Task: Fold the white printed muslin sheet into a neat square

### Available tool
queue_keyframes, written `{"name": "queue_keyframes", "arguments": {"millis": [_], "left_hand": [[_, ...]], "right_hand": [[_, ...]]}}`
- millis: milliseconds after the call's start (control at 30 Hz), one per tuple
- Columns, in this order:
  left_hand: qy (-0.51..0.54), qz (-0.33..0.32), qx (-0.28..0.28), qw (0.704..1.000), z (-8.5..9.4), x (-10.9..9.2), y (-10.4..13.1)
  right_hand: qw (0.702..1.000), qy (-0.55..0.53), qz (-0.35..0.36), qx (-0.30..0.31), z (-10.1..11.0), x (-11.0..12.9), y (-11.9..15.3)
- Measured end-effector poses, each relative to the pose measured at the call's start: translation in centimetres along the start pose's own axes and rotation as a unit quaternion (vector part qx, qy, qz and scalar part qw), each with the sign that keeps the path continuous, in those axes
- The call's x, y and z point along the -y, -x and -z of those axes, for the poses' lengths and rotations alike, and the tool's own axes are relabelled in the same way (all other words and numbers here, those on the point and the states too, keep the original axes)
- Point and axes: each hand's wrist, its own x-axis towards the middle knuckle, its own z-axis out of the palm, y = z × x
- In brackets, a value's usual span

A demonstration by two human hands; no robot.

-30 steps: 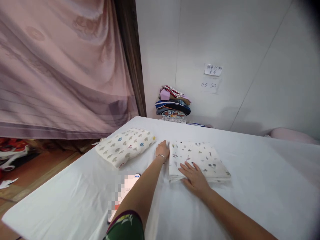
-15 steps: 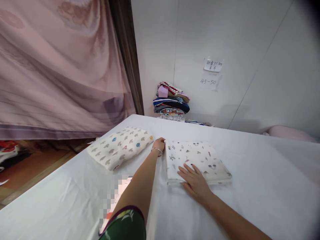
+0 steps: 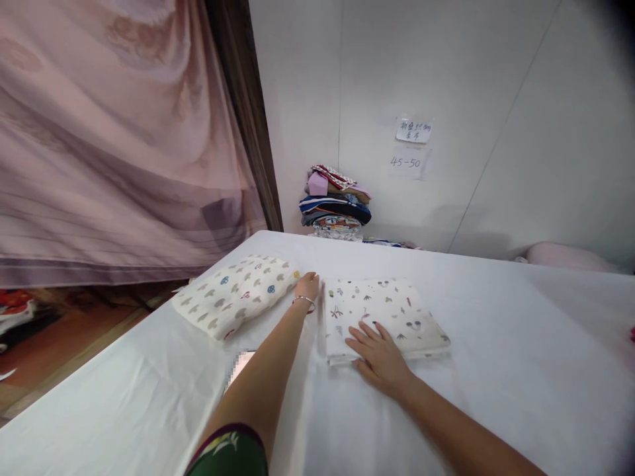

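Observation:
A folded white cloth (image 3: 372, 301) with small plant and rainbow prints lies flat in the middle of the table. My right hand (image 3: 381, 357) rests flat on its near left part, fingers spread. Just off the cloth's far left corner is my left hand (image 3: 307, 285), a bracelet at its wrist; its fingers are loosely bent, seem to hold nothing, and are partly hidden by the back of the hand. Left of it lies a second folded white cloth (image 3: 233, 297) with grey, blue and red mushroom prints.
A white sheet covers the table (image 3: 520, 370). Under my left forearm lies a partly blurred phone-like object (image 3: 239, 367). Beyond the far edge stands a stack of folded fabrics (image 3: 335, 205) against the wall. A pink curtain (image 3: 124, 132) hangs at the left.
My left hand has come away from the far left corner of the printed cloth and moved slightly left. My right hand stays flat on the cloth. The view has shifted slightly.

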Motion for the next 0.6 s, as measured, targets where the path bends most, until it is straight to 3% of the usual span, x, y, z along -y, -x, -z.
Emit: {"name": "queue_keyframes", "arguments": {"millis": [100,200,267,333,467,600], "left_hand": [[-0.051,-0.078,0.004,0.996,-1.2,-1.5,2.7],[-0.184,-0.19,0.042,0.963,-3.2,-2.1,5.5],[-0.242,-0.199,0.076,0.947,-4.1,-1.9,6.6],[-0.273,-0.189,0.092,0.939,-4.5,-1.6,6.9],[-0.307,-0.185,0.092,0.929,-4.4,-1.4,6.7],[-0.334,-0.185,0.098,0.919,-4.6,-1.4,6.4]], "right_hand": [[1.0,-0.006,-0.006,0.003,0.3,0.4,0.1],[0.999,-0.029,0.0,0.028,1.1,0.6,0.1],[0.997,-0.058,0.003,0.049,2.3,0.2,-0.1],[0.997,-0.068,-0.02,0.028,3.8,-0.9,-0.8],[0.987,0.017,-0.138,-0.077,6.0,-5.6,-2.2],[0.954,0.027,-0.298,0.028,4.8,-10.3,-2.2]]}}
